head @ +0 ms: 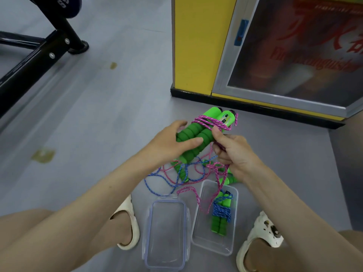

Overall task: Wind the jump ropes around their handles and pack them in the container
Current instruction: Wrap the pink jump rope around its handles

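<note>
Holding 2 handles (193, 137): left hand (172, 142) | right hand (233, 154) pinches pink rope (208, 122) | container (203, 222): 1 bundle (221, 212)

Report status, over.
Left hand holds paired green handles; right hand pinches pink rope. Blue-wound rope in container. Loose blue rope tangled on floor.

Grey floor (94, 118); yellow cabinet (198, 46)
</note>
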Available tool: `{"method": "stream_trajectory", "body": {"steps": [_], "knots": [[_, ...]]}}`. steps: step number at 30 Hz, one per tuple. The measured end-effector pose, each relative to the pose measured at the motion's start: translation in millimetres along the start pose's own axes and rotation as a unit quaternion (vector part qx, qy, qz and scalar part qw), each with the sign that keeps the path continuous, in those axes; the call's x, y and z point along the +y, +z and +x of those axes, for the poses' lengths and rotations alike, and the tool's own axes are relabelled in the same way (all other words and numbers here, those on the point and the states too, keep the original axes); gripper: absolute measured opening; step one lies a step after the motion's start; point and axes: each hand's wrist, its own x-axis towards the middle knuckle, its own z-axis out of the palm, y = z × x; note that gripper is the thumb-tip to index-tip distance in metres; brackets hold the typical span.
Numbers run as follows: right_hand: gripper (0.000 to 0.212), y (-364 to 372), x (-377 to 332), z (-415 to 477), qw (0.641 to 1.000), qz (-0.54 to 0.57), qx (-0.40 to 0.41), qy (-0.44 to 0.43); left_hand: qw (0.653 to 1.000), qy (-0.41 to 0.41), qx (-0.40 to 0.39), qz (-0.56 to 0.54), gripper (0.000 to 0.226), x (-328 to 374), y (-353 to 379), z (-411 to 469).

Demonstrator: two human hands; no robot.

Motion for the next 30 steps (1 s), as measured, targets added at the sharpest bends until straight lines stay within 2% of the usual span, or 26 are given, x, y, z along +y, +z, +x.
{"method": "stream_trajectory", "body": {"steps": [2,4,6,7,10,12,14,17,21,24,27,28,30], "knots": [[0.035,-3,0,-2,0.999,0.001,-0.052,-0.007,0.987,-0.08,-0.078,-0.115,0.056,0,-4,-2],[0.037,-5,1,-3,0.996,-0.008,-0.083,-0.008,0.961,-0.123,-0.157,-0.19,0.044,-2,-5,-5],[0.039,-8,2,-3,0.995,-0.005,-0.096,-0.003,0.942,-0.132,-0.19,-0.241,0.039,-2,-4,-8],[0.039,-8,3,-3,0.995,-0.004,-0.095,0.0,0.944,-0.127,-0.184,-0.241,0.037,-1,-3,-8],[0.03,-10,6,-3,0.998,-0.016,-0.056,0.003,0.972,-0.1,-0.092,-0.191,0.037,1,2,-5],[0.026,-10,8,-3,0.998,-0.067,-0.015,-0.011,0.997,-0.039,0.002,-0.061,0.036,-1,6,-1],[0.017,-9,9,-4,0.992,-0.124,0.006,-0.026,0.989,0.018,0.083,0.118,0.042,-4,10,-1],[0.01,-8,9,-4,0.983,-0.178,0.015,-0.044,0.964,0.052,0.147,0.214,0.047,-2,16,-8],[0.013,-8,13,-3,0.963,-0.259,0.04,-0.067,0.938,0.107,0.18,0.275,0.046,-3,23,-11],[0.006,-8,12,-4,0.958,-0.273,0.061,-0.068,0.942,0.096,0.175,0.269,0.047,-3,22,-10],[0.018,-8,9,-4,0.942,-0.315,0.086,-0.073,0.941,0.103,0.171,0.275,0.046,-3,26,-12],[0.023,-8,8,-4,0.945,-0.306,0.096,-0.065,0.938,0.108,0.174,0.281,0.046,-4,26,-12],[0.026,-8,8,-5,0.971,-0.215,0.099,-0.031,0.929,0.118,0.185,0.298,0.045,-4,27,-12]]}}
